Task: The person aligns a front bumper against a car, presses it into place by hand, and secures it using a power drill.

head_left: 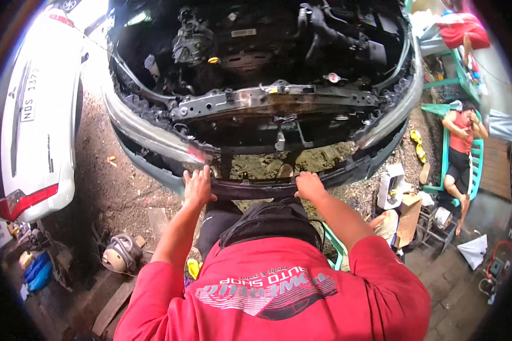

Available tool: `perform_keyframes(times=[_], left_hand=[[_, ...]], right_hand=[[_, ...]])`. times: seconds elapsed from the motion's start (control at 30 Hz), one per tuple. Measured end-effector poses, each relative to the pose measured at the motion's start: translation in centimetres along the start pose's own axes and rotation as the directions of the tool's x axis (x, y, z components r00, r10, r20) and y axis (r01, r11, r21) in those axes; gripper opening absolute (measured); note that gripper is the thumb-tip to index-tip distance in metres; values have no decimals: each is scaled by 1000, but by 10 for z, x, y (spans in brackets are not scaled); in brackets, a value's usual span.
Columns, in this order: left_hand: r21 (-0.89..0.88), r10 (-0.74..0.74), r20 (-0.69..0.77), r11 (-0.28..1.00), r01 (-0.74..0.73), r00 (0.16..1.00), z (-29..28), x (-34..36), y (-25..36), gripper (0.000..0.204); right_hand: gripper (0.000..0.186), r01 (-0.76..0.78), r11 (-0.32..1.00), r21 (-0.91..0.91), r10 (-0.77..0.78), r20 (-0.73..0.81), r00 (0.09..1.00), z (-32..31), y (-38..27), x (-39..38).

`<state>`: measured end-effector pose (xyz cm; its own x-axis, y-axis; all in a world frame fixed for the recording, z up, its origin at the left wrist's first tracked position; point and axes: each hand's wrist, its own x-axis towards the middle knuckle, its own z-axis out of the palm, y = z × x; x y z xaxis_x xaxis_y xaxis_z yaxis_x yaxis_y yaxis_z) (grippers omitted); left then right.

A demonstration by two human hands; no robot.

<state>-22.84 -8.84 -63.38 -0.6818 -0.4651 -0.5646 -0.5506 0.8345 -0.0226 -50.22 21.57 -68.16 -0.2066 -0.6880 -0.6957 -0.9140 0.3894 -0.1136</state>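
My left hand (197, 185) and my right hand (309, 186) grip a long dark bumper piece (256, 191) at either side of its middle, fingers curled over the edge. The bumper curves around the front end of a car, below a pale grey, curved body piece (142, 116) with a red patch near its inner end. Above them, the exposed metal cross support (227, 101) spans the open engine bay (273, 40), where a yellow cap (213, 60) shows. Gravel and dark ground show through the gap behind the bumper. My legs are just below it.
A white car (40, 113) stands at the left, near a rounded beige machine (119, 253). At the right, another person (459, 129) reclines on a teal chair (473, 176). Cardboard (408, 220), a white container (389, 184) and yellow items (418, 145) lie on the ground.
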Motion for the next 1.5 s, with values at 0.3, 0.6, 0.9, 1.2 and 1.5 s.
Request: perform_keyframes(times=[0.3,0.6,0.9,1.2,1.5], left_hand=[[-163,48,-110,985,-66,993,32,21,-22,69],[-245,-25,52,969,37,998,36,25,-23,66],[-311,-18,-43,950,4,999,43,19,-29,72],[-292,-1,57,956,18,998,34,8,-31,97],[-326,20,24,945,-11,999,45,-2,-33,94]], right_hand=[[58,-42,998,-36,42,12,999,-4,7,32],[57,-39,999,-31,40,5,999,3,3,53],[55,-21,1000,-14,21,-52,998,10,-1,66],[57,-17,999,-36,16,-44,999,12,-4,65],[53,13,1000,7,-12,-75,997,12,0,73]])
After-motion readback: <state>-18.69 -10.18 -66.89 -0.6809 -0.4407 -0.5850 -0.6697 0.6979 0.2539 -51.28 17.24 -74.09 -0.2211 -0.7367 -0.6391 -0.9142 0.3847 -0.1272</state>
